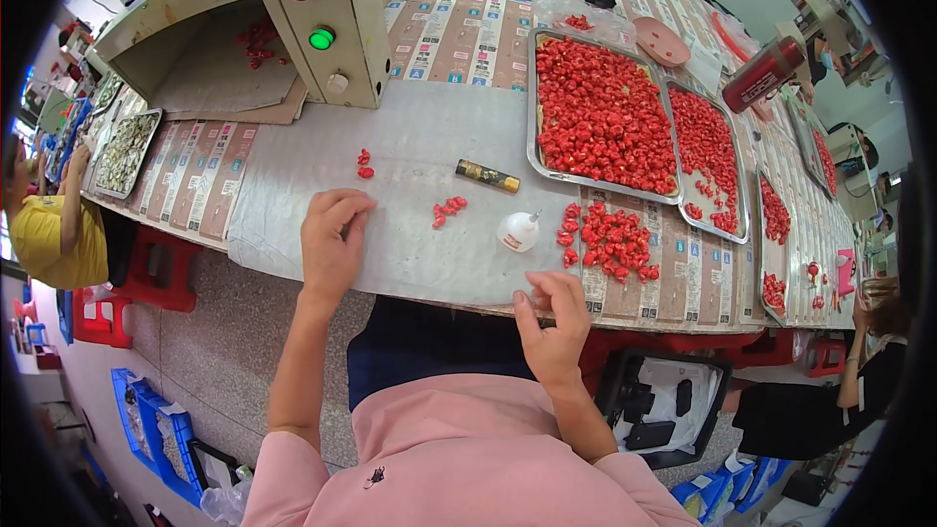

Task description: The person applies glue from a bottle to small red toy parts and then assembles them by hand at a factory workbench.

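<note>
My left hand (335, 242) hovers at the near side of the grey sheet (293, 176), fingers loosely bent, thumb apart and nothing visible in them. Just beyond it lie a couple of small glossy red pieces (365, 172). My right hand (556, 327) is over the table's near edge, thumb and fingers apart, holding nothing visible. Closest to it stands a small white squeeze bottle (518, 231) with a thin metal tip. Between the hands sits a little group of red pieces (447, 209). A black-and-gold tube (487, 176) rests farther back. Loose red pieces (617, 244) are heaped right of the bottle.
Metal trays of red pieces (605, 107) (705, 151) fill the right side. A beige machine (332, 29) with an open tunnel stands at the back left. A red flask (766, 73) is behind the trays. Other people sit left and right. A black crate (673, 405) lies below.
</note>
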Available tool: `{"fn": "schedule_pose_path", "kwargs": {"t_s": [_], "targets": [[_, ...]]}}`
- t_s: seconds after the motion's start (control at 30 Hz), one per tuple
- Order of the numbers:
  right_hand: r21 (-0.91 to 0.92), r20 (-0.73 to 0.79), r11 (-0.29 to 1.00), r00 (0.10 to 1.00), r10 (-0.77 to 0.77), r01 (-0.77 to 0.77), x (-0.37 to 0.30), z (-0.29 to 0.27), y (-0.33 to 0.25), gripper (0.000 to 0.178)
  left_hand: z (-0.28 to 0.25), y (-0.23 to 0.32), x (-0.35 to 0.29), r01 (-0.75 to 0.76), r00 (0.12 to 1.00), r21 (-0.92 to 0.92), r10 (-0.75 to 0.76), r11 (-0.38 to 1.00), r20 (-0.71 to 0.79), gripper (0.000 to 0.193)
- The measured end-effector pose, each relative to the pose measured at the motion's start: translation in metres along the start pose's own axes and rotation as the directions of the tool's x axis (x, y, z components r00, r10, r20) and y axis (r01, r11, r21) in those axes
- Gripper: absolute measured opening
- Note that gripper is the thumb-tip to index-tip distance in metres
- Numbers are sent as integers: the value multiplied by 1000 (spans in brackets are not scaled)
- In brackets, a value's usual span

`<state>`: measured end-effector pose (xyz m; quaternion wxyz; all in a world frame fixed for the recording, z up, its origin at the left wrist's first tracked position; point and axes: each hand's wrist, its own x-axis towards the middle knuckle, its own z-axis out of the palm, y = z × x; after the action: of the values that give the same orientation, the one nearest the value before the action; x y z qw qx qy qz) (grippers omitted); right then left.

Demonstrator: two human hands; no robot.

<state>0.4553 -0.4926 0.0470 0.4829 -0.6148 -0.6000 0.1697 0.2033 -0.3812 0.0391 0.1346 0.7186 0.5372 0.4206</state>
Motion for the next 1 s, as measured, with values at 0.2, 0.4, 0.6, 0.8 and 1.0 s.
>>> {"fn": "schedule_pose_path", "kwargs": {"t_s": [0.2,0.4,0.6,0.8,1.0], "targets": [[-6,-44,1000,999,14,-15,15,10,-8,37,0,21,-17,95,995,-218,-92,971,27,21],[-18,-2,998,998,-63,63,3,23,-13,36,-3,36,-37,273,960,-583,-252,765,120,19],[8,-11,999,999,-34,34,-2,23,-12,41,-12,48,-49,496,839,-796,-430,348,334,19],[-34,-162,998,985,-65,60,18,28,-12,58,-8,56,-64,522,799,-846,-406,103,444,22],[-32,-72,999,997,20,-22,34,34,0,69,2,69,-73,566,753,-823,-381,-39,536,25]]}}
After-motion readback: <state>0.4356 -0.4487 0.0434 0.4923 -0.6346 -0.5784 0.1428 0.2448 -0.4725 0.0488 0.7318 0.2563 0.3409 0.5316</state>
